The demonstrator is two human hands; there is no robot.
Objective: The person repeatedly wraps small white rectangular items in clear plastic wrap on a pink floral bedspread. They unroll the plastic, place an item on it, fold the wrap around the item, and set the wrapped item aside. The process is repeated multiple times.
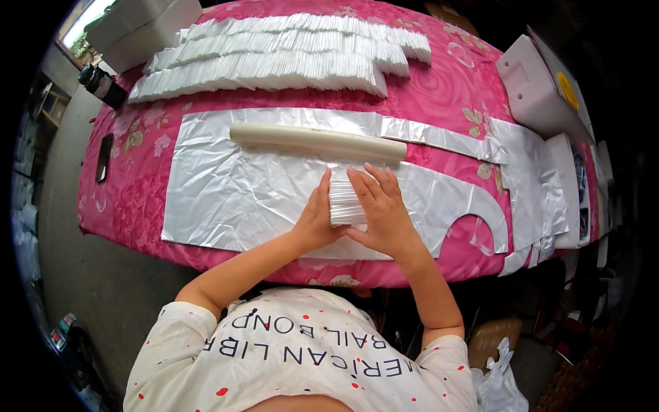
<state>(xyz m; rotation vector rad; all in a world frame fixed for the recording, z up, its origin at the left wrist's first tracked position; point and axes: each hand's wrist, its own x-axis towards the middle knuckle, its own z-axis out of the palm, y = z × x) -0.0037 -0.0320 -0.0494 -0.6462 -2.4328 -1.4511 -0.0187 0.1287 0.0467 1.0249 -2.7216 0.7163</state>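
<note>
Between my two hands stands a small stack of folded silvery-white plastic bags (346, 200), its layered edges facing up. My left hand (317, 216) presses against the left side of the stack. On the right side and over its top corner, my right hand (383, 209) grips it, thumb toward the near edge. Under the stack lies a flat silvery plastic bag (233, 199) with a round cut-out at its right end. A beige tube (316, 142) rests across this bag, just beyond my hands.
Long rows of folded white bags (274, 72) line the table's far side. The pink floral tablecloth (137, 185) carries a dark phone (104, 158) at left. A black bottle (101, 86) and white foam box (137, 34) stand far left; another foam box (528, 86) is at right, near loose silvery bags (528, 185).
</note>
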